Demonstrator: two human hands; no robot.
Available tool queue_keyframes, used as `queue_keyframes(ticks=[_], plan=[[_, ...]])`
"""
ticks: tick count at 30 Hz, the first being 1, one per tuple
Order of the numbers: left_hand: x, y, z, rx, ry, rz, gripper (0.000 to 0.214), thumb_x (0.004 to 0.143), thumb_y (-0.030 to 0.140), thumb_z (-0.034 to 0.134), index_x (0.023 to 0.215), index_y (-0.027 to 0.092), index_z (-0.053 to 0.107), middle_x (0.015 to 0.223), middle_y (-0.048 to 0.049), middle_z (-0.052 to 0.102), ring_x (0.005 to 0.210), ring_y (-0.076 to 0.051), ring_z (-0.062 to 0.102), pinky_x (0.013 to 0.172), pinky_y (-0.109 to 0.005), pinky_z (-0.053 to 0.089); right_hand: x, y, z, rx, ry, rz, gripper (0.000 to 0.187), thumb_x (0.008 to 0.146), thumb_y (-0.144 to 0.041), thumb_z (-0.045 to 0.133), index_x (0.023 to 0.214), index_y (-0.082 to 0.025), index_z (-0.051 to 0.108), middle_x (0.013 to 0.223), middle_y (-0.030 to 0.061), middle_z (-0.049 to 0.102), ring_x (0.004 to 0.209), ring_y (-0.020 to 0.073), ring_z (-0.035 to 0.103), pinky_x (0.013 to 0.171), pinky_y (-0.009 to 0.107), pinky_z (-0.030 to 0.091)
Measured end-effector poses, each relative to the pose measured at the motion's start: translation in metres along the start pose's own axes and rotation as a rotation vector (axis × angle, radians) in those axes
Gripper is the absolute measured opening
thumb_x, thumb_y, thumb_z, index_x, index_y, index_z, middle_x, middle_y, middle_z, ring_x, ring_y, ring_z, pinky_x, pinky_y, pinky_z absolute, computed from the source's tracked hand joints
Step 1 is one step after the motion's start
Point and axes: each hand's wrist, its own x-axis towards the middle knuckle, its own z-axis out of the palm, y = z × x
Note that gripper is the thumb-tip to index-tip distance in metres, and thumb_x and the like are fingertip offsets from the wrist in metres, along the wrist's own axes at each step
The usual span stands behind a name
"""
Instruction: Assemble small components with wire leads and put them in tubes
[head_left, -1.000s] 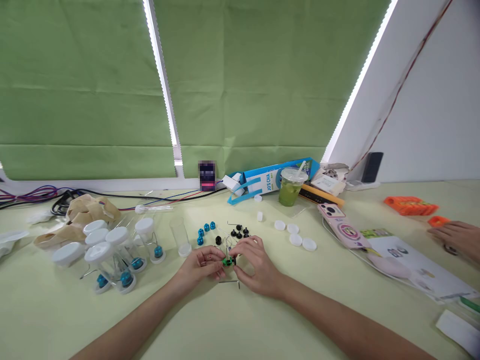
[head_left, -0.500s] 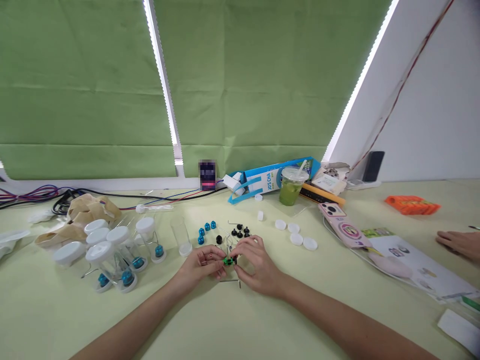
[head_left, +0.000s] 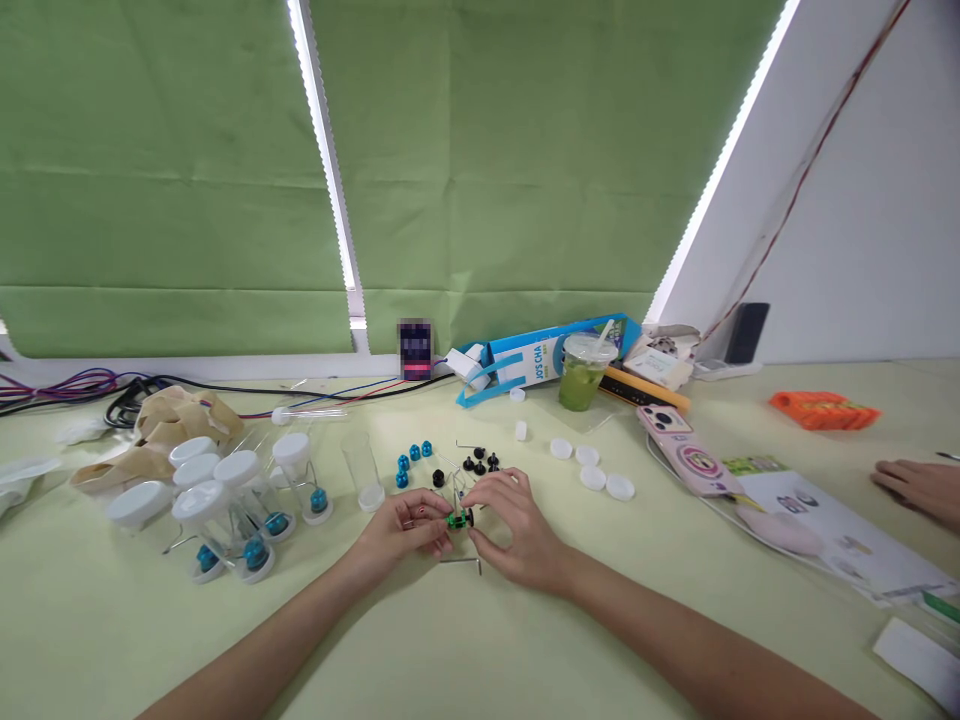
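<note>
Between the fingertips of my left hand [head_left: 411, 526] is a small green and black metal part [head_left: 458, 520]. The thumb and fingers of my right hand [head_left: 517, 530] close around its black round end. Just below lies an L-shaped hex key [head_left: 469, 562] on the table. Beyond my fingers are several black screw-like pieces [head_left: 480, 465], a black knob [head_left: 439, 479] and another thin hex key [head_left: 470, 444]. Several blue knobs [head_left: 403, 464] sit past my left hand, near an uncapped clear tube [head_left: 363, 478].
Several white-capped clear tubes [head_left: 240, 470] with blue parts stand at left. White caps [head_left: 592, 478] lie right of centre. Behind them is a cup of green drink [head_left: 581, 375]. A pink phone [head_left: 688, 450] and cable lie at right, near another person's hand [head_left: 919, 490].
My right fingertips have eased slightly off the black end, so more of it shows. Everything else stays where it was.
</note>
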Motion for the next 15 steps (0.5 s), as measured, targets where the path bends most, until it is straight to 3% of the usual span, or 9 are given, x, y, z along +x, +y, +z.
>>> queue_keyframes(ticks=[15], plan=[[0.0002,0.0013,0.0011,-0.002,0.007,0.003,0.021,0.070,0.028,0.066,0.085,0.013,0.063,0.067,-0.0052,0.067,0.060,-0.016,0.062,0.056,-0.026,0.048,0.0003,0.0004,0.0002,-0.015,-0.013,-0.022,0.026,0.073,-0.013,0.051,0.098,-0.022,0.050,0.088,0.0021,0.059,0.092,0.0191,0.051,0.087,0.038,0.030]])
